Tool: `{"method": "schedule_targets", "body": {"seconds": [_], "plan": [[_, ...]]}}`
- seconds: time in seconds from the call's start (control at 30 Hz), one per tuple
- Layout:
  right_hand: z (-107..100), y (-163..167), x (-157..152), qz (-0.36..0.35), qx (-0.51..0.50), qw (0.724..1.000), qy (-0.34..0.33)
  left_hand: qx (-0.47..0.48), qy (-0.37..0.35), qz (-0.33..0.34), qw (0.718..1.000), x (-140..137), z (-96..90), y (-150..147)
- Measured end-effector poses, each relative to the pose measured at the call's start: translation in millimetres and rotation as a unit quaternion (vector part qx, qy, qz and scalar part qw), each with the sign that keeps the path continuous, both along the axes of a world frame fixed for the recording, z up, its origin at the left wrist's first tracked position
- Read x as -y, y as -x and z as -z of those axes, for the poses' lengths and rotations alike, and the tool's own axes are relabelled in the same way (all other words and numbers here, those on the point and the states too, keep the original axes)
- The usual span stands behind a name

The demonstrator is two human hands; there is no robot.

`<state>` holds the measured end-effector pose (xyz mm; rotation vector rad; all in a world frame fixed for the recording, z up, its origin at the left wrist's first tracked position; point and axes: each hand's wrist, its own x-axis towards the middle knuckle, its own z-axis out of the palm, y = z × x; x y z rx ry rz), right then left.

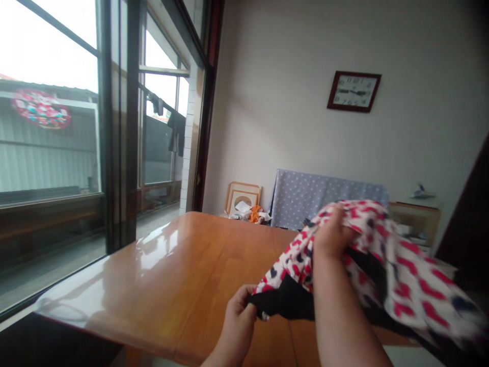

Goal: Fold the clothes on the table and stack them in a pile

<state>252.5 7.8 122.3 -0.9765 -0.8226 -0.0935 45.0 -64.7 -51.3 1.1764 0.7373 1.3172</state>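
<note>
Both of my hands grip a white cloth patterned with red and dark hearts and edged in black. At its lower left corner, my left hand pinches the black edging between thumb and fingers. Higher and to the right, my right hand is closed on a bunched part of the cloth. Folds hang to the right of my right forearm, and their far end is blurred by motion. The cloth is held over the right side of a glossy brown wooden table. Its full shape is hidden by the folds.
Behind the table, a grey-blue spotted cloth drapes over something by the wall. Framed items and orange and white clutter lie beside it. A clock hangs above. Large windows line the left side.
</note>
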Motion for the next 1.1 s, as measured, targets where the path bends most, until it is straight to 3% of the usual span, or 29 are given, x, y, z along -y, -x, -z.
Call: {"method": "schedule_targets", "body": {"seconds": [0.07,0.13,0.17,0.27,0.33,0.4,0.5,0.57,0.7,0.8,0.9,1.0,1.1], "plan": [[-10,30,-49,-0.132,0.084,0.981,0.113,-0.029,0.01,-0.056,0.998,-13,1.1,11],[5,57,-80,-0.259,0.183,0.926,0.204,-0.072,0.035,-0.08,0.994,-26,10.6,22],[21,68,-89,-0.285,0.206,0.908,0.229,-0.101,0.047,-0.085,0.99,-32,17.7,27],[86,82,-90,-0.292,0.204,0.895,0.269,-0.223,0.047,-0.094,0.969,-45,38.6,43],[130,81,-81,-0.264,0.201,0.889,0.316,-0.324,0.018,-0.098,0.941,-46,45.1,52],[164,74,-69,-0.231,0.188,0.886,0.354,-0.428,-0.004,-0.098,0.899,-41,43.1,60],[196,61,-55,-0.2,0.169,0.878,0.4,-0.544,-0.002,-0.088,0.835,-32,30.3,69],[207,54,-49,-0.188,0.165,0.868,0.428,-0.565,-0.006,-0.108,0.818,-30,21.5,74],[224,50,-48,-0.173,0.171,0.853,0.462,-0.521,-0.098,-0.211,0.821,-42,12.7,76],[235,56,-51,-0.178,0.191,0.836,0.483,-0.505,-0.139,-0.207,0.826,-66,15.8,69],[241,65,-52,-0.183,0.227,0.817,0.498,-0.487,-0.086,-0.173,0.852,-97,23.9,60],[243,71,-49,-0.185,0.234,0.837,0.458,-0.489,-0.032,-0.167,0.856,-128,28.4,53],[242,73,-43,-0.227,0.203,0.859,0.412,-0.509,-0.04,-0.197,0.837,-154,25.3,46]]}}
